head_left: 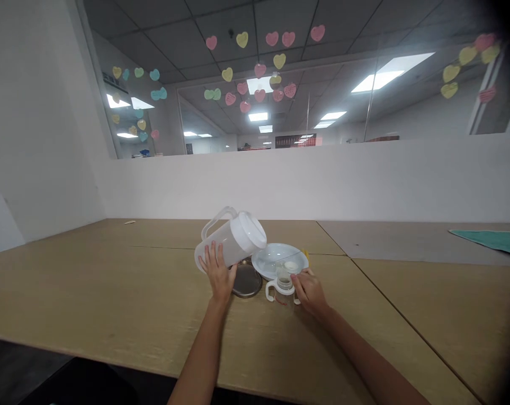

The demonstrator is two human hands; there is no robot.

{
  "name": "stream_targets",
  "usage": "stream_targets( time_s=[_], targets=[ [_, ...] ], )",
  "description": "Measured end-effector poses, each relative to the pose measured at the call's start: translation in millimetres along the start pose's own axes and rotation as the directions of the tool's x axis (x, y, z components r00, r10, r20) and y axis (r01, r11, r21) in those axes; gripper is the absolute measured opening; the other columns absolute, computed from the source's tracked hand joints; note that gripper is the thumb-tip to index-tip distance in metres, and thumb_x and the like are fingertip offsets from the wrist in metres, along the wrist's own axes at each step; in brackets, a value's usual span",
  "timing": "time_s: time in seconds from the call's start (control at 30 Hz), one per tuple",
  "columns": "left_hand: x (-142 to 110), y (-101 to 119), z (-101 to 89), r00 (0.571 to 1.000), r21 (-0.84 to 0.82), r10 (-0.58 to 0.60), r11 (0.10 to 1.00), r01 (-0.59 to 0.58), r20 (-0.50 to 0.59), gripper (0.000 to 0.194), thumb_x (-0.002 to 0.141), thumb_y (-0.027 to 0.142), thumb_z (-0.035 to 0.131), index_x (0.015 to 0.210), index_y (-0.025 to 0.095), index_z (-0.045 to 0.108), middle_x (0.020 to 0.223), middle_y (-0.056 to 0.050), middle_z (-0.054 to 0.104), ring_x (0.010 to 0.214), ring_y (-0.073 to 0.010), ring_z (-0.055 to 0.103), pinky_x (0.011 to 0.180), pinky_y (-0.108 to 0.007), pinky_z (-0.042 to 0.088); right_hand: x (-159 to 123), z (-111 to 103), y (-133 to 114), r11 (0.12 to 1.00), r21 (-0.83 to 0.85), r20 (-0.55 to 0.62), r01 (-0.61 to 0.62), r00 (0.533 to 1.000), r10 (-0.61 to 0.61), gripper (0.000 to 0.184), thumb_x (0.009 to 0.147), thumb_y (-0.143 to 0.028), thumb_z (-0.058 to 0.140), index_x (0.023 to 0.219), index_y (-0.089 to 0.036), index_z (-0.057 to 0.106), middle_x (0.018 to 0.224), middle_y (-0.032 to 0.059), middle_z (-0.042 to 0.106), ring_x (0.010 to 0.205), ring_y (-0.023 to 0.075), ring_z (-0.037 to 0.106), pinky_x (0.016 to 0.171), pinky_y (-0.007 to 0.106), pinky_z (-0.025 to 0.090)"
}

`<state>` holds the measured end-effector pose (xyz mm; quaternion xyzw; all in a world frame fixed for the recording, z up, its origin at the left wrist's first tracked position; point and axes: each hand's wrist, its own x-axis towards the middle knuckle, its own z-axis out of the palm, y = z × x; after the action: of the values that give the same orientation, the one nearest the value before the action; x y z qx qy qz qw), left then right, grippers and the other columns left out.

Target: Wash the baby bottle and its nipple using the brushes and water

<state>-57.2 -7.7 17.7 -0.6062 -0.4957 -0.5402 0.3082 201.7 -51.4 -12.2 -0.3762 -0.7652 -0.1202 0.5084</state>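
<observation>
My left hand [217, 273] is pressed with spread fingers round the body of a translucent plastic pitcher [229, 239]. The pitcher is off the table, tilted to the right, its white lid on and its handle up at the left. Below and right of it stands a small clear two-handled cup [283, 289] with a white collar, upright and uncovered. My right hand [309, 289] is closed at the cup's right side, by the rim and handle; the fingertips are partly hidden. No stream shows between the pitcher and the cup.
Behind the cup is a white bowl [269, 253] with a small white round piece [290, 266] at its near side. A round metal tray [247, 282] lies left of the cup. A green cloth [495, 241] is at far right. A white wall [280, 183] with a window bounds the table.
</observation>
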Motion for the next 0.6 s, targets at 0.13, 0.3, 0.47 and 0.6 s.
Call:
stream_targets(
  time_s=[0.13,0.3,0.47,0.6],
  targets=[
    [-1.9,0.6,0.0,0.985,0.010,0.158,0.987,-0.159,0.063,0.061,0.078,0.033,0.057,0.133,0.016,0.037,0.139,-0.017,0.039,0.135,-0.0322,0.021,0.108,-0.057,0.011,-1.1,0.5,-0.3,1.000,0.008,-0.026,-0.007,1.000,0.007,0.042,0.093,-0.023,0.034,0.051,-0.018,0.041,0.048,-0.0021,0.044,0.047,0.0095,0.036,0.062,0.027,0.031],
    [-1.4,4.8,-2.2,0.954,0.026,0.271,0.961,-0.276,0.125,0.052,0.080,0.028,0.055,0.130,0.019,0.044,0.137,-0.013,0.042,0.135,-0.0304,0.022,0.109,-0.056,0.012,-0.7,-1.8,-3.7,1.000,0.000,-0.033,-0.018,0.999,0.018,0.042,0.093,-0.022,0.034,0.051,-0.019,0.041,0.049,-0.0017,0.044,0.049,0.0102,0.038,0.060,0.027,0.031],
    [0.1,7.9,-3.3,0.954,0.025,0.275,0.960,-0.280,0.122,0.051,0.079,0.027,0.055,0.129,0.020,0.044,0.137,-0.012,0.043,0.135,-0.0303,0.022,0.109,-0.056,0.013,-0.6,1.7,-4.3,0.999,0.020,-0.041,0.029,0.999,-0.028,0.041,0.092,-0.021,0.035,0.051,-0.019,0.040,0.049,-0.0025,0.042,0.048,0.0099,0.036,0.059,0.026,0.031],
    [0.4,7.4,-3.1,0.955,0.031,0.276,0.959,-0.281,0.108,0.055,0.079,0.026,0.055,0.132,0.020,0.041,0.138,-0.012,0.042,0.135,-0.0304,0.021,0.108,-0.057,0.013,-1.2,4.4,-4.5,0.999,0.033,-0.010,0.028,1.000,-0.027,0.041,0.092,-0.021,0.033,0.052,-0.019,0.040,0.050,-0.0020,0.043,0.050,0.0104,0.038,0.060,0.027,0.031]
  ],
)
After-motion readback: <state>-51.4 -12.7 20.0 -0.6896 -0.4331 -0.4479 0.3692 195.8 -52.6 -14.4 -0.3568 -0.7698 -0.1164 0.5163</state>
